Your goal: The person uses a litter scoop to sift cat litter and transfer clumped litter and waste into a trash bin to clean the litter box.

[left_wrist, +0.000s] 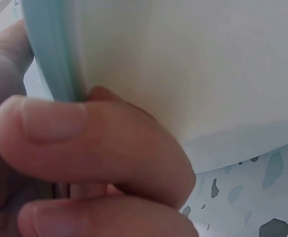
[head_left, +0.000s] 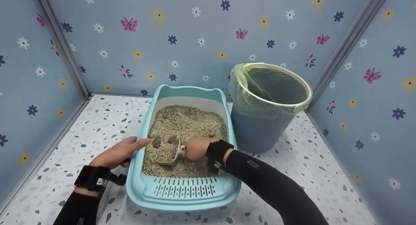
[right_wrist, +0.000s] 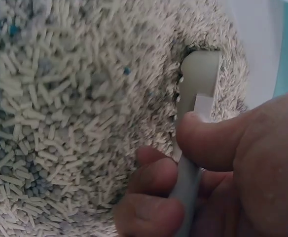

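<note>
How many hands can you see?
2. The bare left hand grips the left rim of the light-blue, oblong plastic litter box; the bare right hand holds a pale, shallow scoop in the tan, grainy litter.

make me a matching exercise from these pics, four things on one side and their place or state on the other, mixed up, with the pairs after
Things:
1. scoop
2. left hand
3. bin
4. litter

Places and states:
A. lined with a translucent yellowish bag
B. held in the right hand
C. loose grains spread inside the light blue tray
D. at the tray's side rim

Pairs: 1-B, 2-D, 3-A, 4-C
</note>
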The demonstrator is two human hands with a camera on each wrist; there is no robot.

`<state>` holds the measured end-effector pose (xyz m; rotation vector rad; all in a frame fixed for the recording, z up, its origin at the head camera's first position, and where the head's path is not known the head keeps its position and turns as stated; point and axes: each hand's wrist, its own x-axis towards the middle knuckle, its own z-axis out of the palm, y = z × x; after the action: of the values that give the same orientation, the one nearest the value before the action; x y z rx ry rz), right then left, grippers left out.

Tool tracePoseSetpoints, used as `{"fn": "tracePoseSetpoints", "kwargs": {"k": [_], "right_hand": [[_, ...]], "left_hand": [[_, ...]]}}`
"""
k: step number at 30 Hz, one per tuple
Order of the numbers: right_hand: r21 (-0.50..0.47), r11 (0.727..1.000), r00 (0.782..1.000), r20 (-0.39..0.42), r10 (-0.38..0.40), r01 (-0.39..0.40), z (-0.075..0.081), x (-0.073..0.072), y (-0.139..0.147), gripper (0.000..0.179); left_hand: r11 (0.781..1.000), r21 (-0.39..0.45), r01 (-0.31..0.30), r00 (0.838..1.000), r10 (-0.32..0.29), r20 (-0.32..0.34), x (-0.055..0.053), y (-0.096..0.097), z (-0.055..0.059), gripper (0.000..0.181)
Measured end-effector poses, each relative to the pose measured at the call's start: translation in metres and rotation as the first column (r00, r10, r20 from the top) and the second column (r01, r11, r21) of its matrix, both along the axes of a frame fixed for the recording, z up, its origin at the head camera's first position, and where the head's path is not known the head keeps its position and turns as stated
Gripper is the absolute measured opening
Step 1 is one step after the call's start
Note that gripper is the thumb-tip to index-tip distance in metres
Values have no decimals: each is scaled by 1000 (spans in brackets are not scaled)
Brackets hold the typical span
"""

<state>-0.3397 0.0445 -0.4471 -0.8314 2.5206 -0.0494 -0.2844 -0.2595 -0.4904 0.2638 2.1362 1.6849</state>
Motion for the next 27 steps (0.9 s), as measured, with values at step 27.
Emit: {"fn": "tracePoseSetpoints", "kwargs": {"k": [27], "right_hand": [[-152,987,973,-215,-88,56,-4,-14,5,32]], "left_hand": [[1000,-11,-28,1000,28,11,-1,1,-1,56]]}}
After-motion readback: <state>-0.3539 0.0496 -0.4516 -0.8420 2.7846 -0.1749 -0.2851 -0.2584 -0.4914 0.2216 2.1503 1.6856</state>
